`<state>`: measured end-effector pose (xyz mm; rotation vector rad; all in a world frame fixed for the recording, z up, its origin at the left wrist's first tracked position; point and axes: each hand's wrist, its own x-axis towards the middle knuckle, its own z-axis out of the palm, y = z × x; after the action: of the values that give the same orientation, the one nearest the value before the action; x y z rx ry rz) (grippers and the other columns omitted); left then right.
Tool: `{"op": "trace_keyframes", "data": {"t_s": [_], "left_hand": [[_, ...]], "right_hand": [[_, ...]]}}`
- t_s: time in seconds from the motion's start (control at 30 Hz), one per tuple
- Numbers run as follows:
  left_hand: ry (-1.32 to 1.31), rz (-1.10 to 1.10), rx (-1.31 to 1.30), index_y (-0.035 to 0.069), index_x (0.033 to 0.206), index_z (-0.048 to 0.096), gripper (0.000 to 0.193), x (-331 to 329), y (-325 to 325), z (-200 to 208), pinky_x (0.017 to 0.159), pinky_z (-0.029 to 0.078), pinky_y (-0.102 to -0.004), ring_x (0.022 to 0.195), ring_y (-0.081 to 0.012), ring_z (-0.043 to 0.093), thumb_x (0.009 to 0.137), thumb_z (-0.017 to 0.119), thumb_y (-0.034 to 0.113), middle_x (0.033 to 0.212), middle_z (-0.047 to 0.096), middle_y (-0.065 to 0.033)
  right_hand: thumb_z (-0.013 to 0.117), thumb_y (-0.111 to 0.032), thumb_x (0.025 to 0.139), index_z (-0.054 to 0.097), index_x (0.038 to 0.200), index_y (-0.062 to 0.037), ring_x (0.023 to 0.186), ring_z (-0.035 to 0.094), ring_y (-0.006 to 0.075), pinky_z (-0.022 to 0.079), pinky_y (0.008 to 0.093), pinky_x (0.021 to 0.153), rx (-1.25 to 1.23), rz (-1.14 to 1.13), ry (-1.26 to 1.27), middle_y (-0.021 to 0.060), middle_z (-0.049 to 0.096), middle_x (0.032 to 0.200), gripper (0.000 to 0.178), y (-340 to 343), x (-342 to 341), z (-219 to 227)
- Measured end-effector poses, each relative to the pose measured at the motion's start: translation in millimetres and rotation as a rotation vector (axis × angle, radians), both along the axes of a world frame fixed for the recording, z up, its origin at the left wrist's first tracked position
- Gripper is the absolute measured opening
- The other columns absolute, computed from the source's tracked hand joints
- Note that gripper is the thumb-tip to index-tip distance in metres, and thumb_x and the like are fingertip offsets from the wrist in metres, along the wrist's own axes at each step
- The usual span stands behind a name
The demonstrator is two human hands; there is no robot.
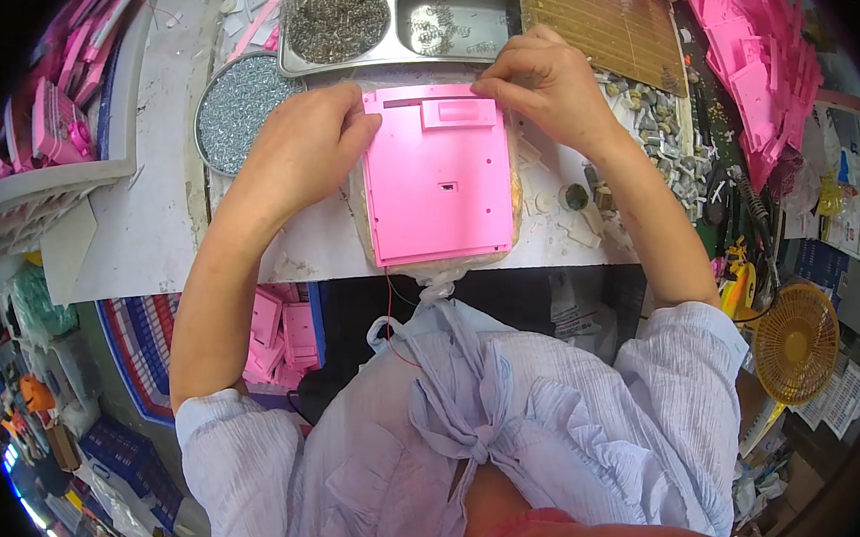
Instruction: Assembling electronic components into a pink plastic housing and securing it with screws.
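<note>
A flat pink plastic casing point(425, 199) lies in front of me on a padded, plastic-wrapped pad point(517, 198). Its face has a raised block near the top, a small slot in the middle and several holes. My left hand point(316, 142) is closed at its upper left corner, thumb on the edge, the other fingertips partly hidden. At the upper right corner, my right hand point(547, 86) pinches the edge between thumb and bent forefinger. A thin red wire point(389, 306) hangs from below the casing over the table edge.
Left of the casing stands a round tray of small screws point(239, 107). Behind is a steel compartment tray point(397, 46) with small metal parts. A bamboo mat point(622, 21) and loose metal pieces point(644, 119) lie right. Pink parts point(750, 66) pile at both sides.
</note>
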<state>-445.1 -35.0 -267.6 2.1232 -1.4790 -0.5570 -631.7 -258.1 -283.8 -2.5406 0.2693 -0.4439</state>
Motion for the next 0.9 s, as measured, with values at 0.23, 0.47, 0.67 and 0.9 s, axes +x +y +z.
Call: {"op": "trace_keyframes", "data": {"t_s": [0.23,0.47,0.67,0.9], "left_hand": [[0.136,0.097,0.020,-0.001,0.081,0.055,0.032,-3.7,6.2,-9.0,0.060,0.041,-0.0388,0.061,-0.0238,0.050,0.097,0.064,0.026,0.066,0.052,-0.0125],[-0.083,0.120,-0.172,-0.001,0.083,0.058,0.033,-22.1,7.4,-16.3,0.066,0.046,-0.0451,0.071,-0.0355,0.059,0.096,0.063,0.028,0.074,0.060,-0.0175],[0.151,0.165,-0.005,0.000,0.082,0.060,0.030,-8.8,8.6,-1.6,0.069,0.047,-0.0484,0.074,-0.0412,0.060,0.096,0.063,0.026,0.078,0.063,-0.0199],[-0.219,-0.129,-0.436,0.011,0.080,0.065,0.016,-65.6,-11.1,-3.2,0.083,0.044,-0.0443,0.084,-0.0272,0.059,0.085,0.075,0.023,0.086,0.064,-0.0056]], "right_hand": [[0.079,-0.022,0.080,0.078,0.089,-0.0055,0.086,0.062,0.0235,0.049,0.0384,0.079,0.381,-0.060,0.283,0.0083,0.069,0.082,0.019,-7.6,7.8,12.9],[0.074,-0.022,0.082,0.073,0.088,-0.0063,0.086,0.061,0.0278,0.049,0.0411,0.080,-0.049,0.034,0.021,0.0078,0.070,0.084,0.016,4.1,-1.1,34.6],[0.074,-0.021,0.083,0.074,0.090,-0.0056,0.088,0.060,0.0287,0.048,0.0401,0.082,-0.051,0.003,-0.027,0.0076,0.070,0.085,0.017,8.7,-30.2,40.4],[0.076,-0.014,0.082,0.075,0.089,-0.0048,0.089,0.061,0.0271,0.049,0.0377,0.081,0.018,-0.073,-0.078,0.0076,0.070,0.086,0.012,10.3,-59.6,36.0]]}}
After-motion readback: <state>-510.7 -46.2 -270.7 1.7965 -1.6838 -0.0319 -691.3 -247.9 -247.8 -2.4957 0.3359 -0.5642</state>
